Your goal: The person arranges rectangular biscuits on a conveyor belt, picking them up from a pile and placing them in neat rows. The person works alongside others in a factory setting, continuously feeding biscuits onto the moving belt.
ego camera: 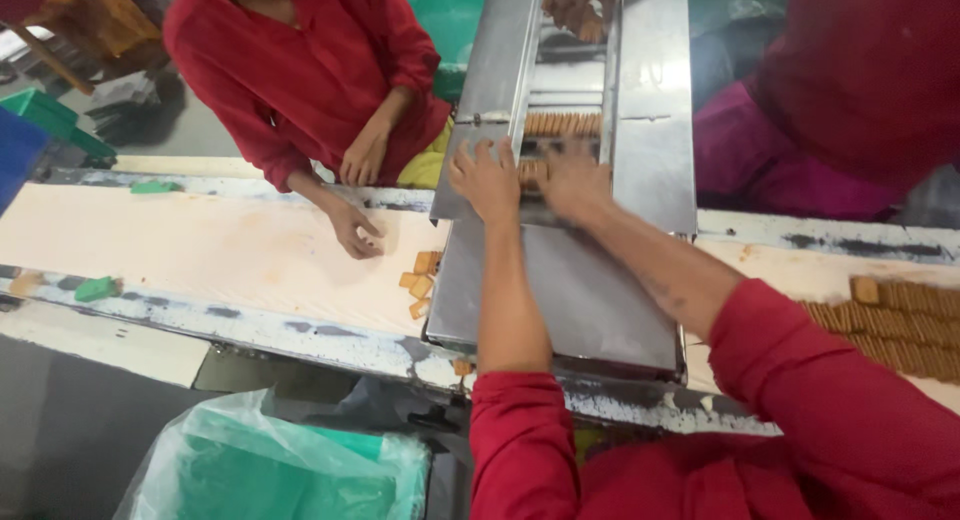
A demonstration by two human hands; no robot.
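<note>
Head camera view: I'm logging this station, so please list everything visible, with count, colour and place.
Biscuit row: one, brown, in the metal channel.
Biscuit batch: many, brown, belt at right.
Loose biscuits: a few, brown, mid belt.
Metal chute: one, silver, across the belt.
Belt: one, cream.
Plastic bag: one, green, below.
Co-worker: one, red sleeves, opposite.
Left hand: at the channel's biscuits.
Right hand: blurred, beside it.

Green-bagged bin (290, 470) below belt (200, 250); loose biscuits (420, 278) on belt.
</note>
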